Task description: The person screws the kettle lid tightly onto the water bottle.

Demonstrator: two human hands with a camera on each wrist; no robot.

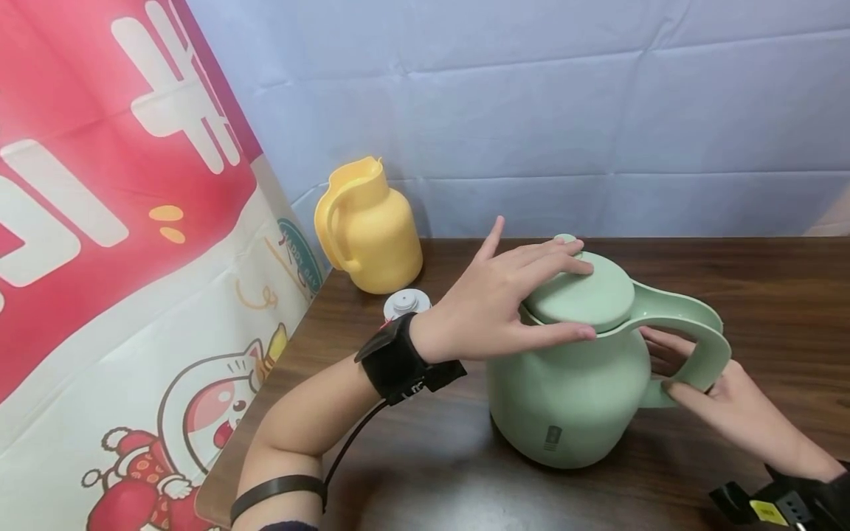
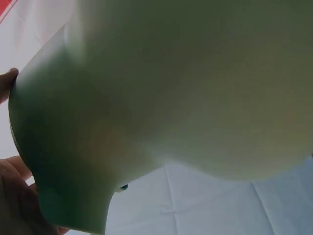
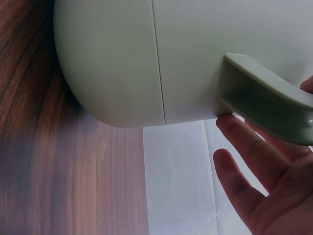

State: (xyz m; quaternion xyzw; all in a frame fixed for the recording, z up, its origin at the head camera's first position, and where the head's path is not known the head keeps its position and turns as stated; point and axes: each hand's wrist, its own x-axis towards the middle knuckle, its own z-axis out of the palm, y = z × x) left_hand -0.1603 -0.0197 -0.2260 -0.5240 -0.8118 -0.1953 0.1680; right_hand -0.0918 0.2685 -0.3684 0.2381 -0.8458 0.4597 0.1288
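Observation:
A green thermal jug (image 1: 571,398) stands upright on the table, its round lid (image 1: 591,291) seated in the top. Across this lid lies my left hand (image 1: 505,291), fingers spread and mostly straight, the thumb along the near rim and the little finger raised. My right hand (image 1: 704,391) is at the jug's handle (image 1: 713,346), with fingers reaching behind it into the loop and the thumb on the near side. In the right wrist view, the fingers (image 3: 264,161) pass loosely around the handle's lower part. The jug's body (image 2: 195,98) fills most of the left wrist view.
At the back left stands a yellow jug (image 1: 385,236) without a lid on its mouth. A white stopper-like piece (image 1: 406,301) lies in front of it, partly hidden by my left wrist. Dark wood-grain table (image 1: 783,295); pale cloth (image 1: 531,110) behind and a printed sheet (image 1: 166,295) to the left.

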